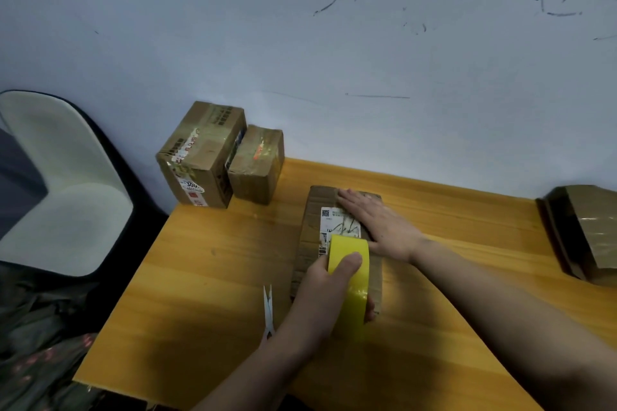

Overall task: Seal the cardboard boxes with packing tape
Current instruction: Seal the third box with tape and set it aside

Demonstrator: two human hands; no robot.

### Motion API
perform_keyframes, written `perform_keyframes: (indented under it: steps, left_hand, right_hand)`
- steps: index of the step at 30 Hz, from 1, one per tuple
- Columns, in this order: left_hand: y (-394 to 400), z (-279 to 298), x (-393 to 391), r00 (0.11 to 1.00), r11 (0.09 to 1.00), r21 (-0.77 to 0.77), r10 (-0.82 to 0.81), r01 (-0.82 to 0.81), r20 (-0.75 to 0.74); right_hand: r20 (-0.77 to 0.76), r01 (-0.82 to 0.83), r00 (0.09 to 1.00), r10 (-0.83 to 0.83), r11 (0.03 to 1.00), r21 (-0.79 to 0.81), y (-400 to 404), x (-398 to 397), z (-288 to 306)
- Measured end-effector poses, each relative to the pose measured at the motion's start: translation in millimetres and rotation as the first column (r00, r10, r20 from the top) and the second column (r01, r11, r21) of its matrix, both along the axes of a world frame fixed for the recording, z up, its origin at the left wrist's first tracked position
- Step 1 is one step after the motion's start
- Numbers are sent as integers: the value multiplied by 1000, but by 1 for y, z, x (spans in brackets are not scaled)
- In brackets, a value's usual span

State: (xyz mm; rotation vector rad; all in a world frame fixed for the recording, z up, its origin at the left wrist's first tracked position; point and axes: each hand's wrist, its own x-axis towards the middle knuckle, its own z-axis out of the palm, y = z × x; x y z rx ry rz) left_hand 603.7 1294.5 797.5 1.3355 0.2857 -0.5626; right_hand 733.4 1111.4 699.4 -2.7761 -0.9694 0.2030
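Observation:
A flat cardboard box (312,243) with a white shipping label lies in the middle of the wooden table (207,277). My right hand (377,223) lies flat on the box's top, fingers straight and pointing toward the far edge. My left hand (329,297) grips a roll of yellow packing tape (350,264) over the near half of the box, thumb across the roll's outer face. The near end of the box is hidden behind the roll and my left hand.
Two taped cardboard boxes (200,157) (257,165) stand at the table's far left corner against the wall. Another taped box (587,230) sits at the right edge. White scissors (268,312) lie left of my left wrist. A pale chair (60,183) stands to the left.

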Motion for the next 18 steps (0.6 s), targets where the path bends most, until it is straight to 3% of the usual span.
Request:
perform_keyframes:
  steps: [5,8,13,18]
  left_hand:
    - [2,-2,9,999,1000,-11,5,-5,-40]
    - [-1,-6,8,1000,1000,14,-5,5,-26]
    - [0,-7,10,999,999,22,-31,32,-29]
    - [1,-7,20,999,997,61,-41,41,-11]
  right_hand:
    - [30,-26,999,30,992,-127,1,2,3]
    - [141,-38,989,48,996,-78,3,-9,1]
    - [9,-9,1000,8,994,113,9,-35,-3]
    - [-11,39,999,-39,998,45,11,-30,2]
